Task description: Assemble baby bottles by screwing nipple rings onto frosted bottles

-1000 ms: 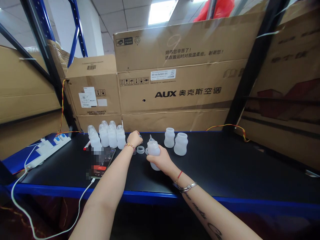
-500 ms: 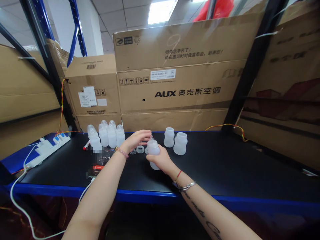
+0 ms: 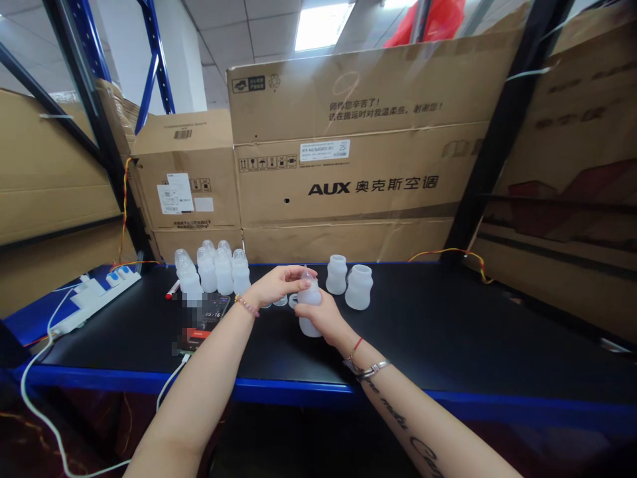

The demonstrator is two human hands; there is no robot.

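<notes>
A frosted white baby bottle [image 3: 309,326] stands upright, slightly tilted, over the black shelf in front of me. My right hand [image 3: 327,317] is wrapped round its body from the right. My left hand [image 3: 279,284] closes on the bottle's top from the left, thumb and fingers about the collar and clear teat. Behind my hands, partly covered by them, lie a few pale rings [image 3: 293,301]. Right of the bottle are two more bottles with open tops, a farther one [image 3: 337,275] and a nearer one [image 3: 359,288].
Several bottles with clear covers [image 3: 225,273] stand at the back left. Near them lie a red marker [image 3: 172,289] and a lit phone [image 3: 217,311] with a cable. A white power strip [image 3: 99,304] sits far left. Cardboard boxes [image 3: 368,229] wall the back.
My left hand has moved slightly right and closed on the bottle's top, where its fingers were stretched out beside it. My right hand keeps its hold on the bottle.
</notes>
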